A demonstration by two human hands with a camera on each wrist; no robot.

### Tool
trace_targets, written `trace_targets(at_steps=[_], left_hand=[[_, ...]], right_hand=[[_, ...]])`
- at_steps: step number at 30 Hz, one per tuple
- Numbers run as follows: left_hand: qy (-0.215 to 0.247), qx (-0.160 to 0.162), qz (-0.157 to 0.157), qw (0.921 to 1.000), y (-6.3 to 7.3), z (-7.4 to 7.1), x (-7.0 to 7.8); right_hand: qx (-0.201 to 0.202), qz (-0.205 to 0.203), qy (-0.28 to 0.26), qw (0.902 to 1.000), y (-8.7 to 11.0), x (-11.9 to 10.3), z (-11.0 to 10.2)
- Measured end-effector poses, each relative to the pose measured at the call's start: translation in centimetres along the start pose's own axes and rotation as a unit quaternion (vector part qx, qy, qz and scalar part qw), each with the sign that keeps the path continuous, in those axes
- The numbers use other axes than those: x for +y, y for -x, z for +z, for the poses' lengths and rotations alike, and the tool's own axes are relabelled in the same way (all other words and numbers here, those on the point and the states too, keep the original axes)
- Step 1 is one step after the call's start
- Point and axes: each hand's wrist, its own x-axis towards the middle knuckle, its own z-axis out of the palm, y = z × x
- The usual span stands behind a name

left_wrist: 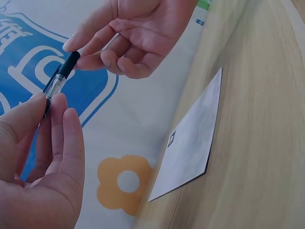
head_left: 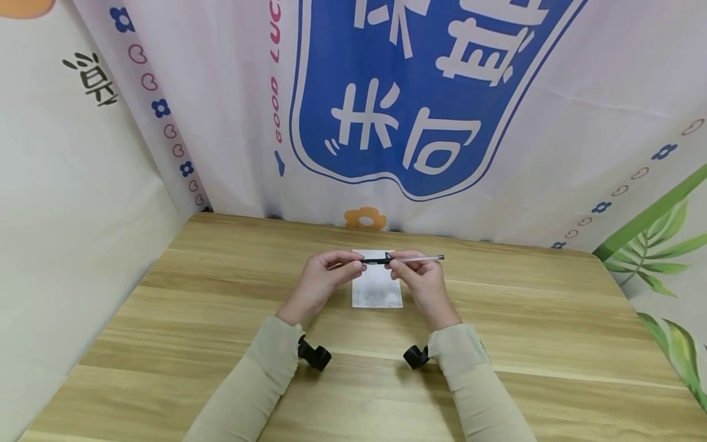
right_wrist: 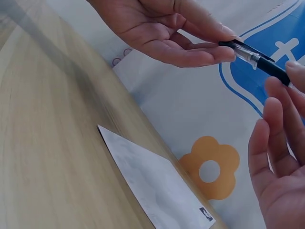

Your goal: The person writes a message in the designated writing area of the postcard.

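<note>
Both hands hold a slim pen (head_left: 425, 258) with a clear barrel and black parts, level above the table. My left hand (head_left: 324, 275) pinches its left end between thumb and fingertips. Near the pen's middle, the thumb and fingers of my right hand (head_left: 426, 283) grip it, and the barrel sticks out to the right. A clear section and a dark clip show on the pen (left_wrist: 56, 86) in the left wrist view. Below the hands a thin white rectangular card or pad (head_left: 377, 291) lies flat; a small dark mark sits near one corner.
The wooden table (head_left: 364, 393) runs back to a white printed cloth (head_left: 243, 153) with a blue shape and an orange flower. More cloth hangs at the left and right sides. Black wrist mounts (head_left: 315, 356) sit at both sleeves.
</note>
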Motion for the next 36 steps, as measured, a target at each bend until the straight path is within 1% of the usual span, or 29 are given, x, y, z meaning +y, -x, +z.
trace_targets(at_steps=[3,6,9,14,19,22,27,31,36], left_hand=[[-0.02,-0.005,0.006,0.9998,0.03,0.2,0.02],[-0.031,-0.007,0.007,0.9995,0.07,0.29,-0.02],[-0.033,-0.01,0.005,0.9994,0.2,0.29,0.04],[-0.044,-0.012,0.01,0.9989,0.3,0.23,0.1],[-0.045,-0.005,0.009,0.999,0.29,0.28,0.19],[-0.041,-0.002,-0.002,0.9992,0.24,0.3,0.19],[-0.036,0.006,-0.033,0.9988,0.13,0.19,0.12],[-0.036,0.007,-0.054,0.9979,0.05,0.02,-0.01],[-0.032,0.011,-0.07,0.997,0.02,-0.17,-0.22]], right_hand=[[-0.002,0.0,-0.025,0.9997,0.06,0.0,0.0],[-0.009,0.0,-0.038,0.9992,0.15,-0.01,0.02],[-0.016,-0.002,-0.045,0.9988,0.16,0.06,0.12],[-0.015,-0.005,-0.058,0.9982,0.2,0.11,0.2],[-0.019,-0.017,-0.059,0.9979,0.23,0.16,0.2],[-0.021,-0.025,-0.054,0.998,0.23,0.29,0.17],[-0.022,-0.031,-0.041,0.9984,0.32,0.55,0.14],[-0.02,-0.028,-0.027,0.999,0.37,0.67,0.09],[-0.025,-0.019,-0.008,0.9995,0.38,0.58,0.07]])
